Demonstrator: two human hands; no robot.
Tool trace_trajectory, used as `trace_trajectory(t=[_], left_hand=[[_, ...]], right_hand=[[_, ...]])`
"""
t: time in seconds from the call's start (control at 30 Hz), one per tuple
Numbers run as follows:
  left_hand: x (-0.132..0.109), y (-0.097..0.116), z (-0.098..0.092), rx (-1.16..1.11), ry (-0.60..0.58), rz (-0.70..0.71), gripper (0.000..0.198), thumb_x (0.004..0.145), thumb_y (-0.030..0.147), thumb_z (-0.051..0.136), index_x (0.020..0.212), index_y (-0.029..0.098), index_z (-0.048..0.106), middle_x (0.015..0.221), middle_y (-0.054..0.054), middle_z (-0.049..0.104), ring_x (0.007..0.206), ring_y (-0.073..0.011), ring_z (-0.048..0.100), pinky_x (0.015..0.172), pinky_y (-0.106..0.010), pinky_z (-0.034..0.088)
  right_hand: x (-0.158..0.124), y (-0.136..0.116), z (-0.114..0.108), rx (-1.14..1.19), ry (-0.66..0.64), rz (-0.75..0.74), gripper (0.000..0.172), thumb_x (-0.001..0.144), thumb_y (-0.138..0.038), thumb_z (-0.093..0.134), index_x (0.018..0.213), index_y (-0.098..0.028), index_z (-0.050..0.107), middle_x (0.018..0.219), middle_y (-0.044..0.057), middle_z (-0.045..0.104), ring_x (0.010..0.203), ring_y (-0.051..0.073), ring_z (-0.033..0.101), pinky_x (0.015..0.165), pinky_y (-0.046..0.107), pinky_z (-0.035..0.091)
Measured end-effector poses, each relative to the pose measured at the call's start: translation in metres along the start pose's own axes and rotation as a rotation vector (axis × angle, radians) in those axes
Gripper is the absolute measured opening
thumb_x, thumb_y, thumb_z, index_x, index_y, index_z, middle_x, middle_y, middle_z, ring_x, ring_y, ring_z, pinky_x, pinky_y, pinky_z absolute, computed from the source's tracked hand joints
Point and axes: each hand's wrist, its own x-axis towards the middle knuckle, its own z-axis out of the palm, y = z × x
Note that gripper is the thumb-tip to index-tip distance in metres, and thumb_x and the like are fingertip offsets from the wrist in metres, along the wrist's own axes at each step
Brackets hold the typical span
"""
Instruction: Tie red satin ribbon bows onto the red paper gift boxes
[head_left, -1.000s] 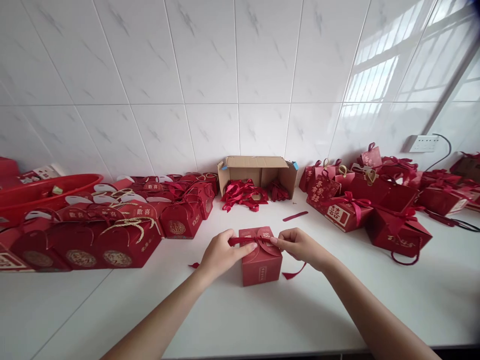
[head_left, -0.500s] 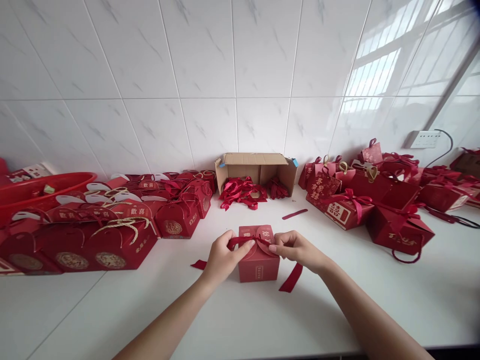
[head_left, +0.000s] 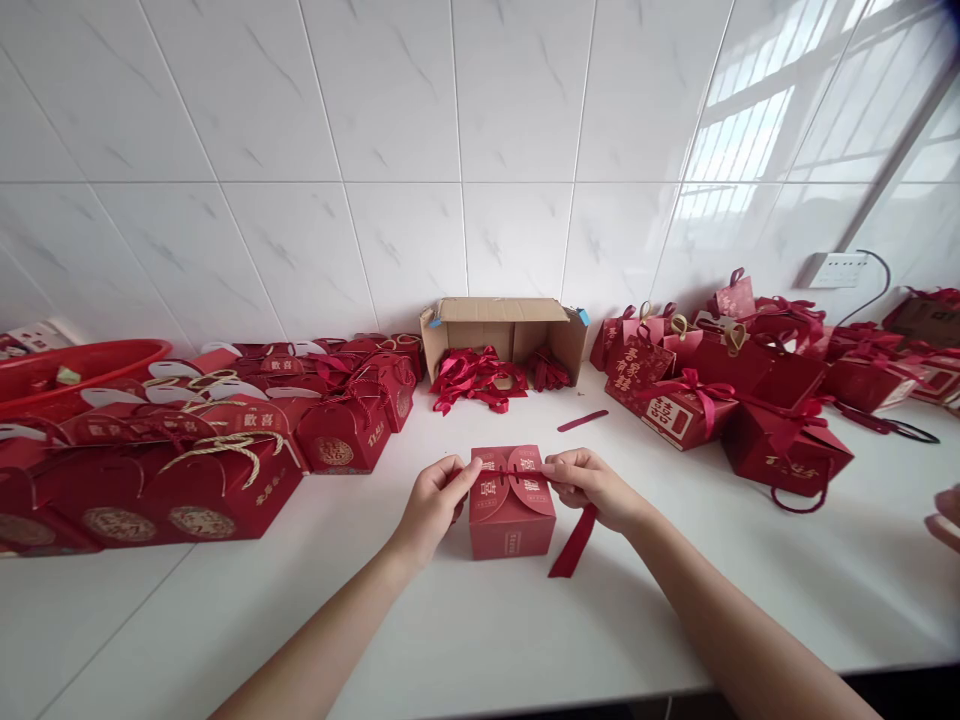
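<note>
A small red gift box with gold characters stands upright in front of me, its curved top flaps folded together. Across its top runs a dark red ribbon, crossed at the middle and pulled out to both sides. My left hand pinches the ribbon at the box's left edge; the tail on that side is hidden. At the right edge my right hand pinches the other side, and a wide tail hangs below its fingers beside the box.
Behind the box, an open cardboard carton holds red ribbons. A loose ribbon strip lies nearby. Rows of red boxes stand left, beside a red basin; more boxes sit right. Another person's hand shows at the right edge.
Both hands have drawn the ribbon outward, and it now lies taut across the box top. The left tail has gone from sight. Another person's hand has come in at the right edge.
</note>
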Motion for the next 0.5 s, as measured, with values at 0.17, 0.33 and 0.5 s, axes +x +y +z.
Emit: trace_trajectory(t=[0.17,0.33,0.5], left_hand=[[0.0035,-0.0006,-0.0060,-0.023,-0.057,-0.018,0.042,0.076,0.049,0.061,0.060,0.019,0.036,0.054,0.007,0.036,0.046,-0.0061,0.027,0.045,-0.021,0.016],[0.0025,-0.0021,-0.0067,-0.022,-0.072,-0.023,0.040,0.078,0.046,0.060,0.061,0.019,0.035,0.054,0.007,0.033,0.046,-0.0058,0.023,0.045,-0.022,0.013],[0.0012,-0.0022,-0.0067,0.008,-0.058,-0.019,0.042,0.078,0.047,0.059,0.060,0.019,0.033,0.056,0.007,0.032,0.047,-0.0062,0.024,0.045,-0.023,0.013]], right_hand=[[0.0013,0.0009,-0.0061,-0.007,-0.001,0.001,0.052,0.074,-0.040,0.068,0.048,-0.019,0.028,0.049,-0.009,0.019,0.045,0.004,0.012,0.048,0.027,0.008],[0.0012,0.0021,-0.0078,-0.022,-0.021,0.017,0.046,0.076,-0.038,0.065,0.049,-0.018,0.034,0.048,-0.010,0.019,0.044,0.004,0.012,0.048,0.027,0.009],[-0.0015,0.0022,-0.0102,-0.059,-0.024,0.028,0.047,0.077,-0.041,0.065,0.050,-0.019,0.033,0.048,-0.009,0.026,0.044,0.004,0.019,0.047,0.026,0.013]])
